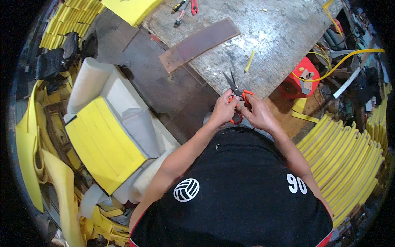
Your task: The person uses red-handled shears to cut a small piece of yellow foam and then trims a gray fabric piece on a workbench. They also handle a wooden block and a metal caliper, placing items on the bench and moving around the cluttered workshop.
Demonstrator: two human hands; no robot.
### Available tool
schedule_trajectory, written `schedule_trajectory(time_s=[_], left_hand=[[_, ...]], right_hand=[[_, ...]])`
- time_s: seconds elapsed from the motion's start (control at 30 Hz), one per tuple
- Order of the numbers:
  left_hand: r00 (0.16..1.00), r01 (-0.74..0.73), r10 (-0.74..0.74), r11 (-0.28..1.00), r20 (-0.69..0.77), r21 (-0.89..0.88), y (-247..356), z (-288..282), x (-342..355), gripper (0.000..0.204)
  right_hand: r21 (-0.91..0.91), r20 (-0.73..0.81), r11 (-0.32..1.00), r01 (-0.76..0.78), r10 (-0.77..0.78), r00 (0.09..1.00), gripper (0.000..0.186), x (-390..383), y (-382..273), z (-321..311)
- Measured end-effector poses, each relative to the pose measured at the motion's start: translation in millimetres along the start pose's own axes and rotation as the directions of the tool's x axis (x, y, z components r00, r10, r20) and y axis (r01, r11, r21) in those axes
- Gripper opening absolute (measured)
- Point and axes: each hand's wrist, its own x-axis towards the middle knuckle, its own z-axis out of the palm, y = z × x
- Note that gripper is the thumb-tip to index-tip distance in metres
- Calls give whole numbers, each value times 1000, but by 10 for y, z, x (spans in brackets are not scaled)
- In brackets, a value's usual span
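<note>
A pair of scissors (236, 89) with dark blades and orange handles is between my hands, over the near corner of the worktable (269, 45). Its blades stand apart and point away from me. My left hand (223, 110) has its fingers closed at the handles from the left. On the other side, my right hand (260, 113) grips them with bent fingers. Part of the handles is hidden behind my fingers. A thin yellow strip (249, 61) lies on the tabletop just beyond the blades.
A long brown board (199, 44) overhangs the table's left edge. Hand tools, including a red-handled one (194, 7), lie at its far end. Yellow foam panels (105, 146) rest on pale rolls at left. Curved yellow strips (341, 158) are stacked at right, near a red container (302, 84).
</note>
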Motion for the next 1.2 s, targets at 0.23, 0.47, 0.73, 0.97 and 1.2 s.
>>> schedule_trajectory(time_s=[0.23,0.47,0.73,0.97,1.2], left_hand=[[944,325,-323,876,69,-355,635,-738,-209,20],[868,486,-352,742,349,-462,964,-1071,8,34],[962,-273,239,863,133,426,512,-2600,1003,63],[867,497,-497,863,28,-85,-285,-3530,1602,50],[866,498,-424,775,265,-388,-346,-3540,1466,44]], right_hand=[[-196,-210,965,173,-213,954,36,406,-252,26],[-268,-356,905,329,-410,840,48,817,-344,452],[329,-499,918,-222,369,784,26,1219,-633,1000],[632,-378,671,-388,704,601,41,1380,-1178,1380],[461,-538,798,-389,599,593,30,1576,-1104,1579]])
